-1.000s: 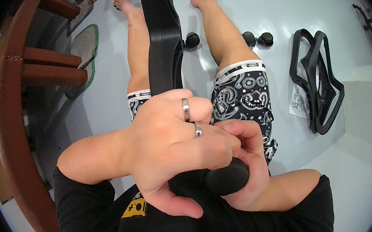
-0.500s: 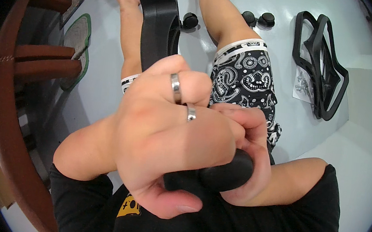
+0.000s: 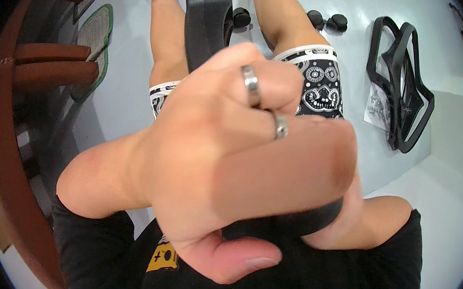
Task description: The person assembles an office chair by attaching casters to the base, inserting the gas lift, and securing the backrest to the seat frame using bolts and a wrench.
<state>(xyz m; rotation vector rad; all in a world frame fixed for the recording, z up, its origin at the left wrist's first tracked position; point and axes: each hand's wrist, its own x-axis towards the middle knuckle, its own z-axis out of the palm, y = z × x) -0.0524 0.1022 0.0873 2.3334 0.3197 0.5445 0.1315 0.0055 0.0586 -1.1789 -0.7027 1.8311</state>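
**Long black curved bar (image 3: 206, 28) lies beyond the left hand (image 3: 204, 136)**

Its long axis runs away from the torso, between the legs, its near stretch vanishing behind the left hand, the nearer of the two. That hand's fingers are curled, thumb apart; whether they grip anything cannot be told. The right hand (image 3: 351, 212), mostly hidden, wraps the outer side of a rounded black end (image 3: 313, 219) below the left knuckles; any join to the bar is hidden.
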